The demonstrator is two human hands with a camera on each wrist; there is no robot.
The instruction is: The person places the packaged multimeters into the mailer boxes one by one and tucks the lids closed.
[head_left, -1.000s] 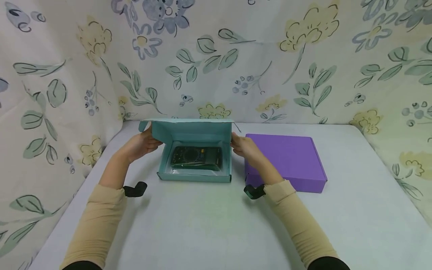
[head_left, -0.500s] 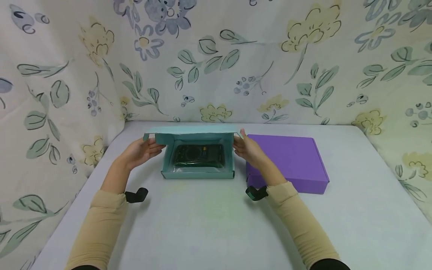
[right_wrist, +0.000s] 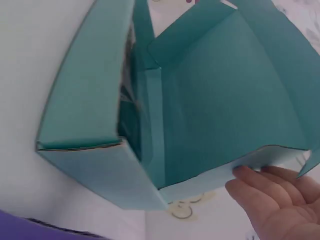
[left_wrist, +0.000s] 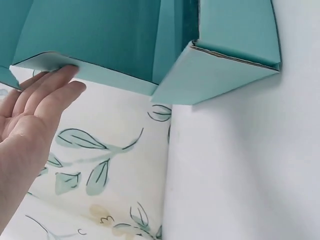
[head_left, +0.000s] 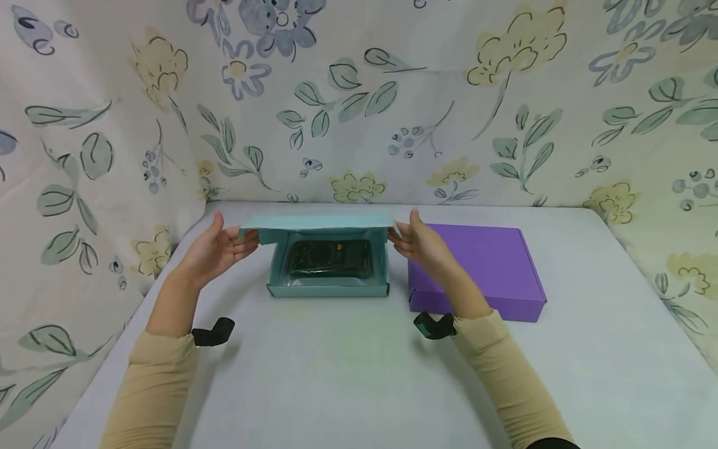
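Observation:
A teal cardboard box (head_left: 328,291) stands on the table with its lid (head_left: 320,222) partly raised and tilted forward over it. Inside lies a dark multimeter (head_left: 331,259) wrapped in clear plastic. My left hand (head_left: 215,249) is at the lid's left end, thumb up and fingers extended; in the left wrist view its fingertips (left_wrist: 75,86) lie against the lid's side flap (left_wrist: 100,71). At the lid's right end, my right hand (head_left: 417,246) has its fingers straight, and in the right wrist view they touch the other side flap (right_wrist: 215,175).
A closed purple box (head_left: 482,262) sits just right of the teal one, partly behind my right forearm. White cloth covers the table (head_left: 336,374). A floral curtain (head_left: 359,100) hangs along the back and sides.
The lid has swung forward and down over the box. Both hands have straightened their fingers and raised their thumbs; the left hand has shifted outward to the left.

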